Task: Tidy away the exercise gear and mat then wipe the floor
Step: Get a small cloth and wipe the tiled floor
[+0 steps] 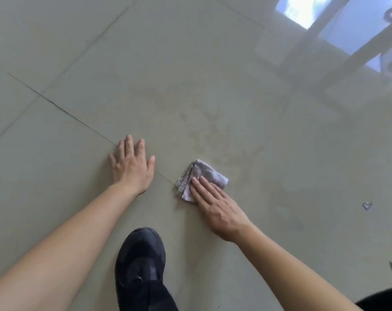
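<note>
Folded cloth (pixel 201 178) under right hand (pixel 215 207) fingertips (flat).

Folded cloth (pixel 202 176) flat on tiled floor (pixel 78 52).
Cloth small, pale lilac-white, faintly patterned, folded in layers, its near part pressed under the right hand (pixel 215 206), fingers straight. Floor is glossy grey-beige tiles with thin dark grout lines; faint streaky marks just beyond the cloth.

head cam | looks steeply down | close over floor (pixel 190 63)
</note>
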`<state>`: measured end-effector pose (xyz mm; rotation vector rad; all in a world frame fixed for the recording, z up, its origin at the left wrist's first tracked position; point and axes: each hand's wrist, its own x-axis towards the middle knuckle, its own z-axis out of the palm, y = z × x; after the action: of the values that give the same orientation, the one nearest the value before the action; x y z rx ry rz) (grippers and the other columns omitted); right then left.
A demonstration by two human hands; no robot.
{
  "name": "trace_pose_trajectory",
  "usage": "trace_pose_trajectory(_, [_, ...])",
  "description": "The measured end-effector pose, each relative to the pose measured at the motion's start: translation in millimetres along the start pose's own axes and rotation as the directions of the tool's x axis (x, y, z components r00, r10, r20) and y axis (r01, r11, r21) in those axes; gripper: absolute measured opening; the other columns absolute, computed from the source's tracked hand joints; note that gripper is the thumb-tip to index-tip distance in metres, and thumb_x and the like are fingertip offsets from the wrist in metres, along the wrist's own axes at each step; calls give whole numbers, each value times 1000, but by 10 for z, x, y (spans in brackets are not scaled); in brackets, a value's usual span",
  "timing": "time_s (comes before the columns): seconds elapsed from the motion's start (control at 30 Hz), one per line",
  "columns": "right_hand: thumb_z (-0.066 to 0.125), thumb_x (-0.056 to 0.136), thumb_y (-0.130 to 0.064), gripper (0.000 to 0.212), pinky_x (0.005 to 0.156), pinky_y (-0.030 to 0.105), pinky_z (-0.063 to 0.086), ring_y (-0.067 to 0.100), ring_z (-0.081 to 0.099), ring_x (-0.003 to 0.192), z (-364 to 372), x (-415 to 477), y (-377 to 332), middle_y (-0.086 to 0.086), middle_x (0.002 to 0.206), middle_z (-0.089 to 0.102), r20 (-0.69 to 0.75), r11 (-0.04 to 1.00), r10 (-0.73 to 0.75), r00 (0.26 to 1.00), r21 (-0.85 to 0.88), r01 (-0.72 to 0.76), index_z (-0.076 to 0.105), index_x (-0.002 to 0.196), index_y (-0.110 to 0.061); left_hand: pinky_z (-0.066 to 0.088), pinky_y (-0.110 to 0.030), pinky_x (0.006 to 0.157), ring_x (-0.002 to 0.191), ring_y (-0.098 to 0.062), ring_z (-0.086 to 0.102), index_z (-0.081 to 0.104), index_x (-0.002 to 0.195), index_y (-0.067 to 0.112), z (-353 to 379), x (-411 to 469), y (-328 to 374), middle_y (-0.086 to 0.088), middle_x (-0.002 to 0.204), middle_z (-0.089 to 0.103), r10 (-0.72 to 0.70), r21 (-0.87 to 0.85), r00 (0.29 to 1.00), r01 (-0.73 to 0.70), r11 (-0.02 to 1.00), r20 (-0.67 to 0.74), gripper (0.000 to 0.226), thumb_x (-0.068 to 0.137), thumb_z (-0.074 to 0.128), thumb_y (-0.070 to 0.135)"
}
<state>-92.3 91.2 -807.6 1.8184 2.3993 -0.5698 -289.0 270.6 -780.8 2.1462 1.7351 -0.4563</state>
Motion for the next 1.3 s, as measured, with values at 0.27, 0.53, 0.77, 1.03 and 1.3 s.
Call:
trace_pose_trajectory(0.27, [29,105,-34,57,125,37,1,29,3,154,-591,505,1549,8,166,12,-104,716,692,715,233,-659,23,157,-12,6,-48,119,152,-23,-3,10,157,25,250,-15,-316,-4,166,-3,118,4,991,-118,993,-61,61,102,29,44])
trace_pose_trajectory(0.53, [43,103,-37,47,114,44,33,34,36,143,53,-100,-12,1,155,42,-68,998,4,998,58,0,49,146,-20,20,-58,110,146,-34,20,35,151,16,350,-9,-290,-14,160,24,143,-20,978,-148,989,-152,64,94,30,44])
trace_pose_trajectory(0.77, [39,104,-39,43,108,49,39,36,38,140,-637,609,1517,6,156,40,-238,971,210,948,-60,-231,51,144,-29,20,-58,108,145,-33,25,41,148,17,423,24,-337,-15,159,26,165,-31,956,-178,984,-243,60,94,30,43])
trace_pose_trajectory(1.03, [33,105,-33,49,124,52,1,39,4,152,-473,1364,586,10,164,19,-170,919,382,908,173,-354,34,154,-28,16,-61,110,147,-32,19,34,150,7,298,210,-499,-16,161,21,-61,-167,947,8,986,-316,65,94,28,40])
trace_pose_trajectory(1.3, [42,106,-37,47,119,48,26,33,28,148,-568,1510,858,9,161,30,11,839,-527,850,-156,522,42,151,-24,8,-62,114,151,-28,7,23,153,4,100,526,-882,-13,164,9,-270,-265,916,193,945,-296,59,102,34,32])
